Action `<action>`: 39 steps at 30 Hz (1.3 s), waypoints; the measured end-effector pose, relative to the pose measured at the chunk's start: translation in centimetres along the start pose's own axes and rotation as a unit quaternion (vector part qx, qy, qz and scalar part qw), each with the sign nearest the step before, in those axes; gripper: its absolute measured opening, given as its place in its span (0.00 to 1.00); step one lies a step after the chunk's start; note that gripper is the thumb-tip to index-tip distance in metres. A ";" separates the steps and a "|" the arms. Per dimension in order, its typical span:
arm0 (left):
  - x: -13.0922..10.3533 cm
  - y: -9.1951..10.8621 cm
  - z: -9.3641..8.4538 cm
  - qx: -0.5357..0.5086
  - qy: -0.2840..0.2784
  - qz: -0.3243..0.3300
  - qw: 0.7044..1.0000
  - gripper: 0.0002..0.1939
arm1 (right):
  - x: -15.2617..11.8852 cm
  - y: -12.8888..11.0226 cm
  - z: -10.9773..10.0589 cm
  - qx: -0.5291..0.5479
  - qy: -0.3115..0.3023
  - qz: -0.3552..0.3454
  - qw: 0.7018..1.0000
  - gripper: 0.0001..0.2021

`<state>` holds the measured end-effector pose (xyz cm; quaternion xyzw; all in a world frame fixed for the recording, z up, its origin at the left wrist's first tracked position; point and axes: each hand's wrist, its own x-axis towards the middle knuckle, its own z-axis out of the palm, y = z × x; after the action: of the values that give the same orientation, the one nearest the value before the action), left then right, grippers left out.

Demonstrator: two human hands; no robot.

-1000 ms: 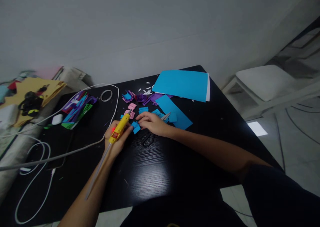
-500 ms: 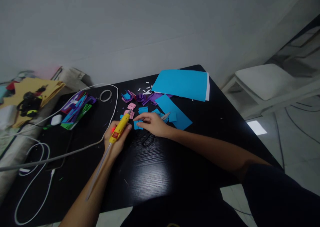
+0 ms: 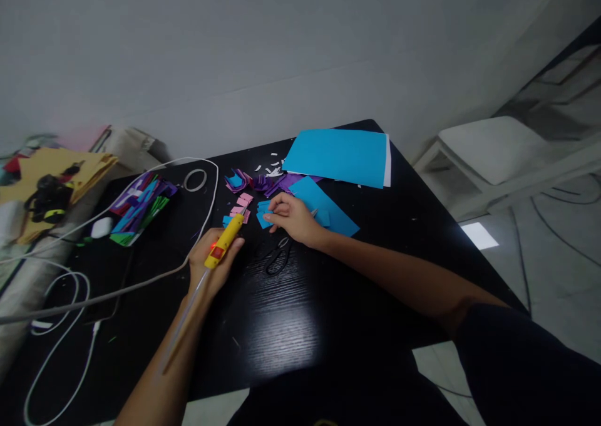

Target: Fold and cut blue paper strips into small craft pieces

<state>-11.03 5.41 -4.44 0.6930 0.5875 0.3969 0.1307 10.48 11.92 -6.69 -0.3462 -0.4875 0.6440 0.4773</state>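
Note:
My left hand [image 3: 206, 257] is closed around a yellow hot glue gun [image 3: 224, 241], its nozzle pointing away from me and a red light glowing on its side. A long clear glue stick [image 3: 185, 319] sticks out of the back, over my forearm. My right hand [image 3: 293, 219] hovers over small folded blue paper pieces [image 3: 263, 216], fingers bent and apart; no piece shows plainly between them. Black-handled scissors [image 3: 278, 260] lie partly under that hand. Folded pink paper pieces [image 3: 243, 205] sit just beyond the nozzle.
Blue sheets [image 3: 338, 156] and purple folded strips [image 3: 265, 185] lie at the back, near white paper scraps [image 3: 273, 170]. At left are a tape roll [image 3: 195, 180], coloured strips [image 3: 141, 210] and a white cable [image 3: 213, 194]. A white stool [image 3: 493, 147] stands right of the black table.
My right hand has moved slightly right and away from the glue gun, off the nearest blue piece. More of the scissor handles shows. The left hand holds the glue gun almost unmoved.

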 end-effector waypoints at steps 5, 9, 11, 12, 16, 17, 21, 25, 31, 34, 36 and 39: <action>-0.4 1.1 -0.1 -0.002 0.011 -0.078 0.997 0.14 | 0.3 0.0 -0.1 -0.010 0.015 0.001 1.000 0.09; -0.6 1.8 0.0 -0.001 0.010 -0.113 0.994 0.14 | 0.3 -0.1 -0.1 -0.031 0.032 0.011 0.999 0.09; -0.6 1.8 0.0 -0.002 0.005 -0.118 0.993 0.14 | 0.2 -0.2 -0.1 -0.050 0.043 0.006 0.998 0.13; -0.6 1.7 0.0 -0.002 0.003 -0.120 0.993 0.14 | 0.2 -0.2 -0.1 -0.060 0.048 0.000 0.997 0.15; -0.5 0.9 0.0 -0.010 -0.021 -0.112 0.993 0.15 | 0.0 -0.3 0.0 -0.082 0.059 -0.013 0.995 0.18; -0.5 0.8 0.0 -0.011 -0.027 -0.106 0.994 0.15 | 0.0 -0.3 0.0 -0.079 0.059 -0.010 0.995 0.17; -0.5 0.6 0.0 -0.009 -0.036 -0.092 0.995 0.16 | 0.0 -0.6 0.1 -0.033 0.044 0.025 0.998 0.11; -0.6 1.5 0.0 -0.003 -0.031 -0.103 0.994 0.16 | 0.0 -0.7 0.2 0.004 0.031 0.043 0.999 0.10; -0.5 2.3 -0.1 0.023 -0.024 -0.143 0.989 0.19 | -0.3 -0.9 0.4 0.000 0.015 0.036 0.999 0.08; -0.4 1.8 -0.1 0.030 -0.037 -0.153 0.987 0.20 | -0.4 -0.8 0.5 -0.010 0.018 0.031 0.999 0.08; -0.4 1.5 -0.1 0.038 -0.043 -0.157 0.986 0.22 | -0.4 -0.8 0.5 -0.013 0.015 0.031 0.999 0.09; -0.3 1.4 -0.1 0.050 -0.048 -0.151 0.986 0.22 | -0.4 -0.6 0.5 -0.016 0.009 0.032 0.999 0.09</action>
<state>-10.16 4.70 -3.59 0.6205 0.6973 0.3091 0.1823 10.33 11.43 -5.93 -0.3748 -0.4820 0.6478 0.4557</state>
